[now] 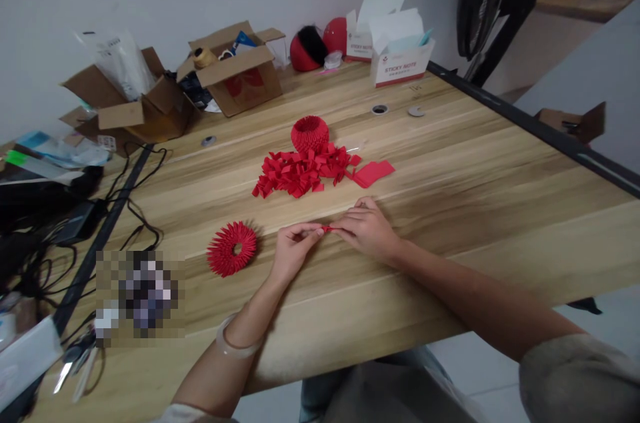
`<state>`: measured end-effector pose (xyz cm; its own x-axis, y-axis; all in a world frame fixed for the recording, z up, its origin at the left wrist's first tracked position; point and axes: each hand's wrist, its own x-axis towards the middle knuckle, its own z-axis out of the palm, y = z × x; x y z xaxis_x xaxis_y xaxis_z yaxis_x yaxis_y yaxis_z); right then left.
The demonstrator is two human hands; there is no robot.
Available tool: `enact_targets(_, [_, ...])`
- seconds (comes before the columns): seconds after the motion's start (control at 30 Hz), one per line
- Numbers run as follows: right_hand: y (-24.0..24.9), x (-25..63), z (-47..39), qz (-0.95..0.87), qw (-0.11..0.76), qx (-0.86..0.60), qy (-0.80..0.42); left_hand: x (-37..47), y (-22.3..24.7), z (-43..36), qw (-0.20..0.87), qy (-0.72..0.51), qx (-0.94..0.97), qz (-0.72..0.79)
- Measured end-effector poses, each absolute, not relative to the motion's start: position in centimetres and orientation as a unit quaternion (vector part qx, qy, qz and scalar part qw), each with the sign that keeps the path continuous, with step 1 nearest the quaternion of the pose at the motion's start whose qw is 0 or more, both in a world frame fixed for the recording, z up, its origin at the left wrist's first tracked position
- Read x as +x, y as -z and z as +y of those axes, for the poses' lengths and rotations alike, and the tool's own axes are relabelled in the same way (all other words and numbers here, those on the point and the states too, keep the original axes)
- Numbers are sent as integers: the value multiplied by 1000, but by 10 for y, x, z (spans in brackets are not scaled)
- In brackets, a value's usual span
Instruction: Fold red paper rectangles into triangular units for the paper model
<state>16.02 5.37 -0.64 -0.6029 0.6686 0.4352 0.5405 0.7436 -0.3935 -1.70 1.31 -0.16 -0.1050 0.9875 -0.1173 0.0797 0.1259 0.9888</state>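
Observation:
Between my two hands is a small folded piece of red paper (327, 229). My left hand (295, 246) pinches one end of it with thumb and finger. At the other end, my right hand (367, 229) grips it with closed fingertips. To the left of my left hand lies a flat, spiky red paper ring (231, 249) with a hole in its middle. Beyond my hands spreads a heap of small folded red paper pieces (295, 173), with a flat red paper strip (374, 173) at its right. A round red paper bowl shape (310, 134) stands right behind the heap.
Open cardboard boxes (250, 79) and white sticky-note boxes (400, 66) stand along the back wall. Black cables (137, 209) and scissors (70, 363) lie at the left. A cable hole (379, 109) is in the wooden table (475, 209). A black fan (483, 3) stands back right.

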Motion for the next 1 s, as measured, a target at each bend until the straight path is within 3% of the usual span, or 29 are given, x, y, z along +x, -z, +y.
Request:
enact_targets(0.2, [8, 158, 48, -895, 338, -288, 24, -14, -1, 11, 503, -479, 442, 568])
enact_targets(0.37, [7, 154, 45, -884, 373, -278, 52, -12, 0, 10, 531, -492, 422, 546])
enact_targets(0.73, [8, 151, 44, -878, 385, -282, 30, -9, 2, 10, 562, -502, 385, 532])
enact_targets(1.0, [19, 155, 53, -863, 374, -326, -92, -12, 4, 13, 588, -541, 322, 507])
